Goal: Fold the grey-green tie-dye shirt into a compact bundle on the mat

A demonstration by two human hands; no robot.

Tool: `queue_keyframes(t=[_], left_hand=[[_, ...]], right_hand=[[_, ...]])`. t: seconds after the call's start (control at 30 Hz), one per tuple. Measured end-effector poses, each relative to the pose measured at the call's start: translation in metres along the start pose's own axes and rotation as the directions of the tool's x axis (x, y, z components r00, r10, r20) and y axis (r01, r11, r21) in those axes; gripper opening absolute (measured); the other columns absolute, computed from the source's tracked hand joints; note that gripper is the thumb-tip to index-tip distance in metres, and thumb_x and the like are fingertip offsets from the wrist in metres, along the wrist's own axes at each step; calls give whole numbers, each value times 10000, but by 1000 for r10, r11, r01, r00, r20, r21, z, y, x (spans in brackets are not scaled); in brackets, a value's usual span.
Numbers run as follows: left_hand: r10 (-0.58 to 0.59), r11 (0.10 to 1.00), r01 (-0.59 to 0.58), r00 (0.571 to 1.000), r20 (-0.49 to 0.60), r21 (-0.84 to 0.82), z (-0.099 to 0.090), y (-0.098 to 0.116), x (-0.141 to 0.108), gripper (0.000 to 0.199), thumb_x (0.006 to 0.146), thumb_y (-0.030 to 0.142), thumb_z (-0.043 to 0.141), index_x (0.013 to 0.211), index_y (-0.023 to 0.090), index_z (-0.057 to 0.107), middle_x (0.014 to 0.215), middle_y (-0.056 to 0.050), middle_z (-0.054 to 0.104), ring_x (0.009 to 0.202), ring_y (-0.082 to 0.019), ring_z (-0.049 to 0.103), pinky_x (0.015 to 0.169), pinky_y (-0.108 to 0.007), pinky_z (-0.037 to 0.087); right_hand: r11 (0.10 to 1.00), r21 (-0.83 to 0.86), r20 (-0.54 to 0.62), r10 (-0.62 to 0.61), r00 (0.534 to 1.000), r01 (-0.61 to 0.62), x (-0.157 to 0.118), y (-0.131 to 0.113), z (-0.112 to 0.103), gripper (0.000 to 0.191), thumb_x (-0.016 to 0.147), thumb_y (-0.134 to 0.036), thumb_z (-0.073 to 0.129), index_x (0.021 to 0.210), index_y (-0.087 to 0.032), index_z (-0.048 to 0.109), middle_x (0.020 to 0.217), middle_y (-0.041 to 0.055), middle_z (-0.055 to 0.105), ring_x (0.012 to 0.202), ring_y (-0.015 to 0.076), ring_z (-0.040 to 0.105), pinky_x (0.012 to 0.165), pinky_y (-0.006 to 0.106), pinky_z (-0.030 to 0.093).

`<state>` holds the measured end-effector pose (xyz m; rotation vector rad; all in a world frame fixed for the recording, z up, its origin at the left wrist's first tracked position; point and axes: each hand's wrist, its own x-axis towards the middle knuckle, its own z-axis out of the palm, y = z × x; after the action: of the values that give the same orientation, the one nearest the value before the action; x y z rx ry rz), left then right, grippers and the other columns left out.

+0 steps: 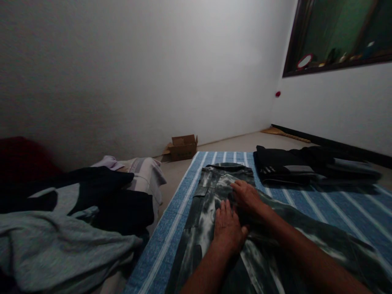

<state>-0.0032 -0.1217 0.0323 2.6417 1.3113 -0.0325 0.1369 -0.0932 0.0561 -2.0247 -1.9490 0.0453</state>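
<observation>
head view: your left hand (pixel 227 229) lies flat on the mottled dark trousers (pixel 259 241), fingers slightly spread; your right hand (pixel 246 196) rests just beyond on the same cloth, and whether it pinches any you cannot tell. the trousers lie on the blue striped sheet (pixel 168 234), left of the folded black clothes (pixel 280 161).

The trousers (pixel 257 249) are dark grey-green, mottled with cloudy whitish patches like faded camouflage. They lie spread out on a blue cloth (pixel 167 241) with pale stripes, waistband (pixel 228 166) at the far end. One leg runs toward the near edge of view, the other slants off to the right; a flapped pocket (pixel 202 192) shows on the left side, and soft creases cross the fabric.
</observation>
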Motion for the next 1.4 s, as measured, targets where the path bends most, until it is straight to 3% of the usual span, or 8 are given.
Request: queue_keyframes(t=[0.1, 0.2, 0.33, 0.6, 0.93, 1.07, 1.17, 1.4], left_hand=[[0, 1000, 0, 1000, -2, -28, 1, 0, -2, 749, 901, 571, 383, 1463, 81, 316, 1548, -205, 134, 1437, -334, 55, 1158, -496, 136], [0, 999, 0, 1000, -4, -46, 1, 0, -2, 767, 897, 595, 371, 1472, 93, 298, 1553, -192, 126, 1437, -328, 48, 1158, -501, 139], [0, 998, 2, 999, 36, -57, -2, 2, -3, 769, 895, 592, 379, 1472, 90, 298, 1553, -189, 109, 1436, -332, 40, 1154, -514, 147], [4, 998, -4, 1000, 6, -58, -1, 1, -4, 767, 898, 603, 371, 1474, 101, 297, 1555, -180, 112, 1438, -326, 51, 1154, -520, 151], [-11, 999, 10, 1000, -23, -37, 6, 0, -4, 778, 882, 620, 404, 1484, 140, 290, 1569, -154, 97, 1440, -339, 70, 1144, -515, 210], [-37, 999, 38, 995, -88, 11, 11, 3, -4, 846, 861, 630, 449, 1486, 92, 261, 1552, -201, 151, 1431, -363, 131, 1119, -541, 257], [-86, 993, 95, 988, -129, 65, 10, 9, -5, 854, 858, 642, 446, 1456, 46, 319, 1529, -227, 222, 1422, -369, 175, 1134, -548, 222], [-112, 980, 131, 986, -126, 148, 0, 20, -11, 813, 872, 602, 474, 1391, -21, 413, 1460, -279, 343, 1373, -384, 308, 1151, -541, 172]], right_hand=[[972, -135, -22, 190, 981, -192, 28, 4, 14, 261, 924, -283, 472, 1115, -147, 587, 1116, 135, 600, 1049, 255, 543, 846, 334, 414], [942, -204, -3, 272, 962, -267, 39, 15, 28, 307, 947, -348, 437, 1084, -137, 613, 1118, 159, 594, 1060, 276, 546, 819, 355, 431], [946, -226, 46, 249, 967, -233, 43, 25, 36, 299, 953, -265, 396, 1020, -132, 656, 1099, 154, 610, 1044, 255, 568, 807, 321, 432], [958, -229, 95, 199, 975, -174, 49, 29, 25, 298, 912, -149, 377, 992, -144, 665, 1034, 131, 651, 967, 227, 624, 752, 289, 441], [951, -245, 116, 223, 968, -190, 52, 31, 30, 302, 904, -148, 372, 1051, -121, 635, 1086, 163, 636, 1003, 249, 623, 784, 314, 456], [948, -254, 120, 230, 966, -194, 52, 32, 32, 324, 923, -159, 339, 1052, -122, 634, 1079, 156, 636, 999, 251, 624, 784, 320, 455], [944, -261, 104, 237, 966, -204, 51, 31, 34, 341, 929, -148, 313, 1057, -126, 629, 1087, 156, 628, 1009, 245, 617, 794, 318, 450], [943, -263, 93, 236, 967, -205, 49, 30, 34, 340, 931, -154, 319, 1052, -120, 634, 1091, 171, 621, 1007, 247, 611, 787, 317, 453]])
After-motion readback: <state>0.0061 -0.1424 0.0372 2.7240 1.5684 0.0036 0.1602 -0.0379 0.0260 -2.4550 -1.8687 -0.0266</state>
